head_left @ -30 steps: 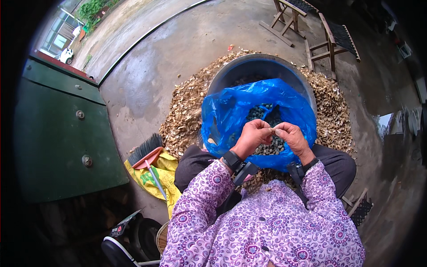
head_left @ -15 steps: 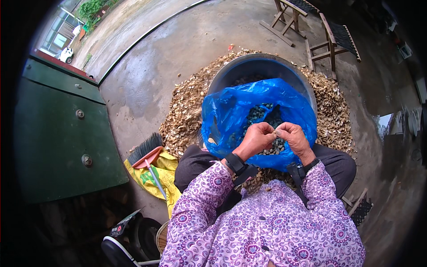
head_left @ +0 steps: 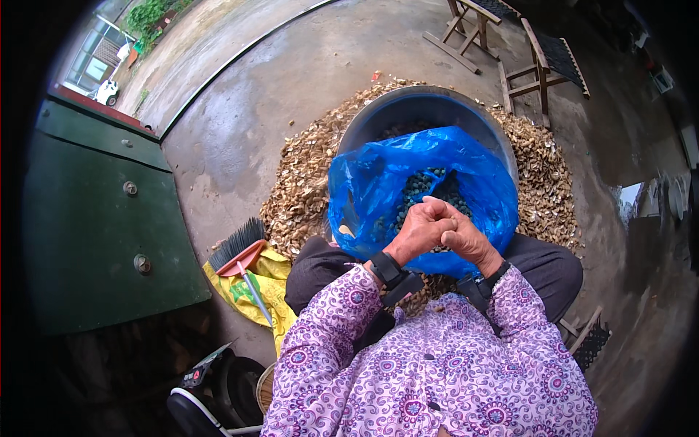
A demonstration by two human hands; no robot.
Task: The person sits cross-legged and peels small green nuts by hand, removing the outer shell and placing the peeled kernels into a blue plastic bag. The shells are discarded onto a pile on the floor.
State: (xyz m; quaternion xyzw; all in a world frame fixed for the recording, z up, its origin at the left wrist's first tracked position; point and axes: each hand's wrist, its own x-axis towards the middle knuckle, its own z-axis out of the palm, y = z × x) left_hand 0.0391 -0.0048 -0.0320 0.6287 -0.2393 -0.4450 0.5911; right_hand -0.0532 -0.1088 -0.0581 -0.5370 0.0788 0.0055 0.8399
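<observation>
Plainly the shelling is mid-stroke, judging by how the hands meet over the blue plastic bag point(head_left: 378, 189), which I take as my landmark. Far to the bag's left stands a dark green metal cabinet point(head_left: 95, 218) with two round knobs, bare of any label I can see. Nearer the bag's lower left lies a yellow printed sack point(head_left: 273, 284), crumpled flat, with a green patch on it, and a broom point(head_left: 240, 247) with dark bristles and an orange head rests across it. Husks point(head_left: 306, 182) are heaped on the concrete around the bag on both sides. The bag itself sits in a round blue tub point(head_left: 429, 105), open at the top, with small dark pods point(head_left: 422, 186) inside. Above its near edge the left hand point(head_left: 422, 229) is curled into a loose fist, and the right hand point(head_left: 470, 240) is pressed against it, fingers closed; whatever they pinch between them is hidden, likely one pod. Next, I judge, comes a careful split with the thumbs. Beyond the bag, to its upper right, stand wooden frames point(head_left: 539, 51).
</observation>
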